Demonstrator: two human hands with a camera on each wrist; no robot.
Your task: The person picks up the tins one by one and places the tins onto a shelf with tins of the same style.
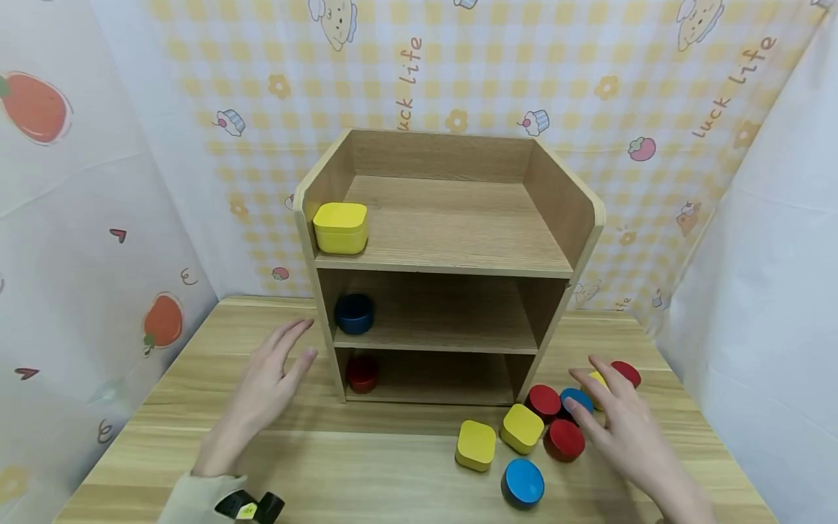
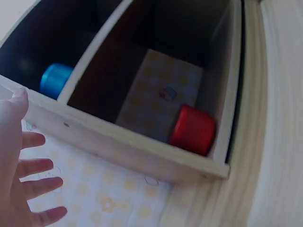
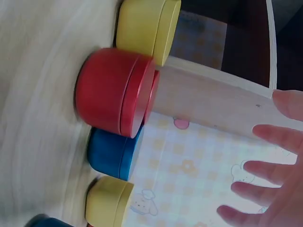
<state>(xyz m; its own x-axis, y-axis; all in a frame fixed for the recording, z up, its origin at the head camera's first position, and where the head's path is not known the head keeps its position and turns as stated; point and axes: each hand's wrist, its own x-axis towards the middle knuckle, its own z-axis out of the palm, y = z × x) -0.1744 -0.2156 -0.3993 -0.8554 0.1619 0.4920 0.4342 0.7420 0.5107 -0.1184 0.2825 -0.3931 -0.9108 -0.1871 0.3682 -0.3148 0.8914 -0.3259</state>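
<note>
My left hand (image 1: 265,382) hovers left of the wooden shelf, fingers spread and holding nothing. Over the group of tins at the right, my right hand (image 1: 622,422) is spread too, with nothing in its grasp. Nearest it are a round red tin (image 1: 564,440), a round blue tin (image 1: 576,400) and a yellow tin (image 1: 599,386) partly hidden by its fingers. On the shelf's left side, a yellow square tin (image 1: 341,228) sits on top, a blue round tin (image 1: 354,314) in the middle and a red round tin (image 2: 194,130) at the bottom.
The three-tier wooden shelf (image 1: 445,271) stands at the back of the wooden table (image 1: 366,466). Front right of it are two yellow square tins (image 1: 476,445), a blue round tin (image 1: 522,482) and more red tins (image 1: 544,402). Patterned cloth (image 1: 458,87) hangs behind.
</note>
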